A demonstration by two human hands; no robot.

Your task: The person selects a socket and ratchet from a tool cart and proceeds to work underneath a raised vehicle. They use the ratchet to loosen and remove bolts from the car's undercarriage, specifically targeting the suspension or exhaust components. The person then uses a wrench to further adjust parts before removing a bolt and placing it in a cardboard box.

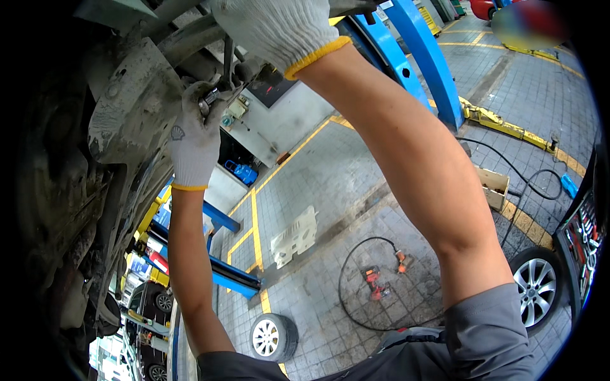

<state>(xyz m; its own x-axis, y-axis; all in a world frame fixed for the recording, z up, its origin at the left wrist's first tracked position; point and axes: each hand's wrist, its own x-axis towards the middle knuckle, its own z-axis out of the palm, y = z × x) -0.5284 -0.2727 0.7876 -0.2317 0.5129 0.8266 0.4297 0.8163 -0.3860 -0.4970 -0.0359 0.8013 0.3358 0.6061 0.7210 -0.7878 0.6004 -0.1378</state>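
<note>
The left hand, in a finely knitted white cotton glove with a yellow hem and grimy fingers, is curled around a short, shiny metal cylinder, which sits close beneath the vehicle underside, a mass of dull grey metal with rounded plates, scuffs and dirt-caked folds. The right hand wears a matching glove, its ribbed cuff loosely wrinkled; it reaches up among the bars at the upper edge, and its fingertips are out of sight, so whether they are spread or gripping cannot be told. Below lies a floor of small square grey tiles crossed by painted yellow lines. On it rest a red and black power tool, a looping black rubber hose with an orange end, a flat, pale panel with cut-outs, and a wheel with silvery spokes. Smooth blue steel posts stand beyond the right forearm. A small dark fan-shaped emblem is printed on the left glove; other markings are too small to read.
</note>
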